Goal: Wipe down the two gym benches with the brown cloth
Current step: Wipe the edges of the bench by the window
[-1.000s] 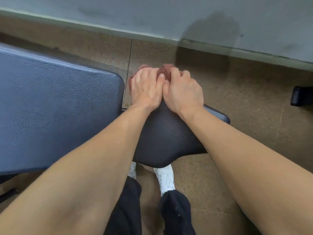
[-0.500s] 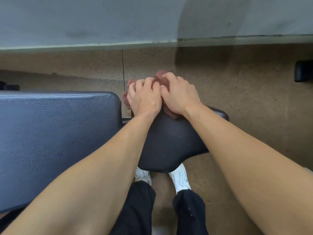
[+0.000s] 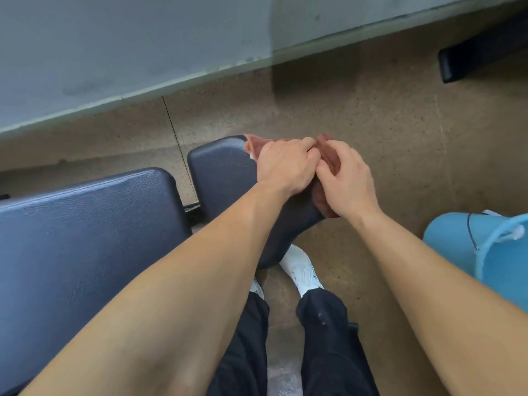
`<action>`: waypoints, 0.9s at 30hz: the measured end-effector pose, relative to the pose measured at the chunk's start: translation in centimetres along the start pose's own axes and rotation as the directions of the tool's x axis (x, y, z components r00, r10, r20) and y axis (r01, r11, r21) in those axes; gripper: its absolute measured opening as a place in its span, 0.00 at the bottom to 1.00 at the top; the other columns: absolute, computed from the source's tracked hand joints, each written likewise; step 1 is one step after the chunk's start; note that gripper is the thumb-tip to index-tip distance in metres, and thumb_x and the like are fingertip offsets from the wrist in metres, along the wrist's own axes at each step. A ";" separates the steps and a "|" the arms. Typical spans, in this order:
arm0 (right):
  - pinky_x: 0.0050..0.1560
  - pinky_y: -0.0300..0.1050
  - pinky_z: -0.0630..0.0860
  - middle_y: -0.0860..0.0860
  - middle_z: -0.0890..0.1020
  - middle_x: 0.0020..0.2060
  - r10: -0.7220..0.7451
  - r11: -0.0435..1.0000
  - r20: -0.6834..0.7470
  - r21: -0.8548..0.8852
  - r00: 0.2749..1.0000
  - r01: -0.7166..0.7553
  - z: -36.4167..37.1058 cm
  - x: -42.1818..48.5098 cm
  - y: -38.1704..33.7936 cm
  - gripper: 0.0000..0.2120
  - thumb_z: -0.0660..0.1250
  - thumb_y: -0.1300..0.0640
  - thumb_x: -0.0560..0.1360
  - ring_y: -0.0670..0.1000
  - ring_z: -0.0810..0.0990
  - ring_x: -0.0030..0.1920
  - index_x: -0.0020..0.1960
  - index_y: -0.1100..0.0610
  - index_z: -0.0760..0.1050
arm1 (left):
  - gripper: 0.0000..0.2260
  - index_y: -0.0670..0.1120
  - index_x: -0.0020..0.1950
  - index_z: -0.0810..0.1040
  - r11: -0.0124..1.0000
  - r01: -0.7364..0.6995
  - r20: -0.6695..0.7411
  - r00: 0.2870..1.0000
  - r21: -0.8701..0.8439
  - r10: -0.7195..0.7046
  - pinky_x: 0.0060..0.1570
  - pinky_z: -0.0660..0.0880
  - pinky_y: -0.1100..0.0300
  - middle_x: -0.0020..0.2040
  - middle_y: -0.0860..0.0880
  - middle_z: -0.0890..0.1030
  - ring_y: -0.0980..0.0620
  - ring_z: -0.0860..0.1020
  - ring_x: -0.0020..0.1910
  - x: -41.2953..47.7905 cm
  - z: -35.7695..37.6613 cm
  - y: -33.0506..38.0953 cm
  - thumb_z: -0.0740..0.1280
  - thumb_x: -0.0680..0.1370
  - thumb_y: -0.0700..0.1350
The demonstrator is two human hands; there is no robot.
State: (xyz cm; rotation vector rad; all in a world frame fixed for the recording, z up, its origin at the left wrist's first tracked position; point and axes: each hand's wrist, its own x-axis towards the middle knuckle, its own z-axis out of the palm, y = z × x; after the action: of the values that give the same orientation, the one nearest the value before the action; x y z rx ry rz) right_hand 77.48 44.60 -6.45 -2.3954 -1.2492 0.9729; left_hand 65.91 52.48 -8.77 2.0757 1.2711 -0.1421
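Observation:
The brown cloth (image 3: 328,158) lies bunched on the far right edge of the small dark seat pad (image 3: 220,172) of the gym bench. My left hand (image 3: 285,167) grips the cloth from the left with curled fingers. My right hand (image 3: 347,181) pinches and holds the cloth from the right, and part of the cloth hangs down under that palm. The two hands touch at the fingertips. The long dark back pad (image 3: 80,238) of the bench fills the left side, separated from the seat pad by a narrow gap.
A light blue bucket (image 3: 485,250) with a handle stands on the floor at the right. A dark bench foot (image 3: 480,55) shows at the top right. A grey wall runs along the back. My white shoes (image 3: 300,267) and black trousers are below the seat pad.
The view has swung so more of the seat pad and the blue bucket show. My hands moved with the cloth toward the pad's right edge, and their fingers now curl round the cloth.

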 end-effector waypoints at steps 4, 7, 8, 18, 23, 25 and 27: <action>0.64 0.47 0.70 0.52 0.79 0.65 0.302 0.889 -0.205 0.412 0.931 -0.198 2.8 -4.2 1.9 0.21 0.58 0.46 0.79 0.54 0.75 0.65 0.71 0.48 0.69 | 0.16 0.58 0.60 0.78 0.981 -0.195 0.037 0.980 0.019 0.194 0.55 0.73 0.49 0.60 0.53 0.81 0.47 0.78 0.58 0.4 0.8 2.2 0.55 0.78 0.54; 0.64 0.50 0.72 0.54 0.78 0.66 0.546 0.701 -0.211 0.645 0.811 -0.305 5.7 -6.9 1.2 0.22 0.55 0.43 0.81 0.56 0.76 0.65 0.73 0.47 0.66 | 0.19 0.57 0.56 0.82 0.897 -0.414 0.137 0.908 0.156 0.395 0.59 0.72 0.48 0.58 0.55 0.81 0.49 0.75 0.60 0.2 1.4 3.3 0.55 0.74 0.55; 0.63 0.51 0.73 0.55 0.77 0.67 0.604 0.630 -0.184 0.706 0.775 -0.323 6.5 -7.5 0.6 0.21 0.54 0.44 0.82 0.57 0.77 0.64 0.74 0.46 0.65 | 0.20 0.56 0.55 0.83 0.851 -0.484 0.160 0.874 0.204 0.458 0.61 0.71 0.48 0.57 0.55 0.82 0.48 0.74 0.61 -0.1 1.5 3.3 0.54 0.73 0.55; 0.66 0.51 0.67 0.57 0.75 0.68 0.259 0.954 -0.144 0.195 0.955 -0.230 2.1 -2.0 1.5 0.21 0.56 0.46 0.82 0.60 0.72 0.68 0.73 0.50 0.69 | 0.21 0.57 0.56 0.76 0.980 -0.177 0.212 0.965 0.097 0.153 0.54 0.72 0.51 0.58 0.52 0.79 0.47 0.77 0.59 1.3 -0.6 -1.4 0.49 0.80 0.66; 0.63 0.51 0.70 0.52 0.78 0.63 -0.019 0.997 0.161 -0.077 0.987 0.032 -0.7 2.6 -1.3 0.19 0.54 0.44 0.79 0.57 0.76 0.63 0.66 0.40 0.75 | 0.22 0.49 0.44 0.74 0.959 -0.109 0.086 0.992 0.262 0.089 0.50 0.73 0.47 0.49 0.42 0.82 0.38 0.78 0.50 0.7 -1.4 -4.1 0.45 0.82 0.56; 0.58 0.50 0.74 0.48 0.82 0.59 -0.098 0.987 0.177 -0.112 0.979 0.119 -0.6 3.5 -2.1 0.16 0.58 0.43 0.77 0.55 0.79 0.60 0.60 0.40 0.79 | 0.21 0.49 0.44 0.75 0.955 -0.058 0.036 0.998 0.292 0.049 0.50 0.73 0.48 0.48 0.43 0.83 0.38 0.78 0.50 0.6 -1.1 -3.8 0.45 0.80 0.53; 0.56 0.48 0.75 0.45 0.84 0.54 -0.081 0.996 0.097 0.033 0.992 0.078 -0.2 3.3 -1.6 0.14 0.60 0.45 0.75 0.52 0.80 0.57 0.56 0.42 0.81 | 0.18 0.51 0.44 0.74 0.958 0.029 0.003 1.000 0.285 -0.031 0.54 0.68 0.49 0.51 0.45 0.83 0.40 0.78 0.52 0.6 -0.4 -2.3 0.46 0.81 0.51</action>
State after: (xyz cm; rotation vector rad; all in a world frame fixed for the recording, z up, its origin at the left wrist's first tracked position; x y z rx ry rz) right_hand 77.94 48.20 -6.93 -2.2817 -1.3441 1.0893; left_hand 64.25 53.86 -9.90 2.2952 1.3422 -0.3662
